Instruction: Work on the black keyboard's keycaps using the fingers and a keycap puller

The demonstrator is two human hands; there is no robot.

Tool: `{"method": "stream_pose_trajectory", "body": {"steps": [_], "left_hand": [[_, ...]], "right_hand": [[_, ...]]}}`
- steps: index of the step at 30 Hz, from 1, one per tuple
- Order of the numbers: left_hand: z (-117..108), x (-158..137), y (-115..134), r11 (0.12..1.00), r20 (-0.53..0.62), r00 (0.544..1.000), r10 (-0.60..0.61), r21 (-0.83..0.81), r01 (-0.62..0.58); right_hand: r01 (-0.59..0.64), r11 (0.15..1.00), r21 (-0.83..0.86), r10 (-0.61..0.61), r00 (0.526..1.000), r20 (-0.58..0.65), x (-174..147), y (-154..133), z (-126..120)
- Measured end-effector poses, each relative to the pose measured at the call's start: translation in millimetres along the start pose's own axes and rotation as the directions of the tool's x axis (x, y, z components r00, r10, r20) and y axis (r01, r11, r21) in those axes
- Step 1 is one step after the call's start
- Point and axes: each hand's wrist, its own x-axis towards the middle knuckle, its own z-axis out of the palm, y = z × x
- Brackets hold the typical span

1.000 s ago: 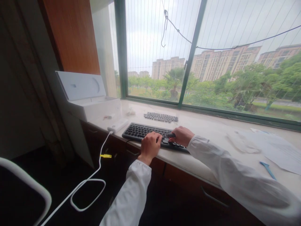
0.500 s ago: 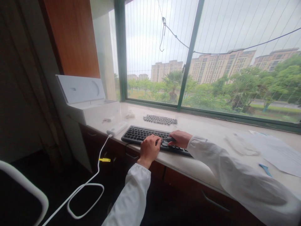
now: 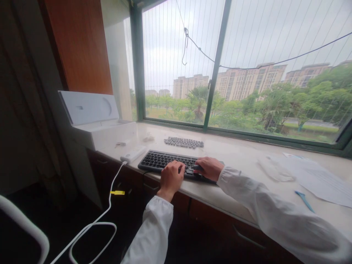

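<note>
Here, both hands work on the black keyboard [image 3: 173, 164], which lies along the front edge of the table [image 3: 236, 154], left of its middle. The left hand [image 3: 171, 178] rests curled over the keys near the keyboard's centre; whether it grips anything cannot be told. The right hand [image 3: 208, 168] sits on the keyboard's right end, fingers pinched on a small dark piece, apparently a keycap or puller [image 3: 197, 167]; its exact identity is unclear. A separate sheet of loose keycaps [image 3: 183, 142] lies behind the keyboard, toward the window. A white adapter with cable [image 3: 133, 153] sits at the left front edge, beside an open white box [image 3: 96, 124]. Papers [image 3: 316, 176] and a blue tool [image 3: 304, 200] lie toward the right end.

Judged step: working on a key at the keyboard's right section. The next move calls for steadying the keyboard with the left hand.
</note>
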Motion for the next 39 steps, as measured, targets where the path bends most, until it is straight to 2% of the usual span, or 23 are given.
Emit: {"method": "stream_pose_trajectory", "body": {"steps": [5, 16, 23, 31, 39], "left_hand": [[-1, 0, 1, 1.000, 0.009, 1.000, -0.015, -0.003, 0.015], [-2, 1, 4, 0.999, 0.042, 0.998, -0.037, 0.003, 0.037], [-3, 1, 5, 0.999, 0.057, 0.997, -0.053, 0.012, 0.052], [-1, 1, 4, 0.999, 0.038, 0.999, -0.039, 0.014, 0.039], [-2, 1, 4, 0.999, 0.050, 0.998, -0.046, 0.006, 0.046]], "right_hand": [[-0.064, 0.996, -0.055, 0.065, 0.997, 0.029, -1, -2, -4], [-0.037, 0.991, -0.126, 0.038, 0.999, 0.007, -9, -15, -3], [-0.055, 0.996, -0.072, 0.054, 0.998, -0.009, -13, -13, -3], [-0.092, 0.995, 0.035, 0.092, 0.996, 0.010, 1, -4, -6], [-0.054, 0.998, -0.032, 0.055, 0.997, 0.053, 9, -3, -9]]}}
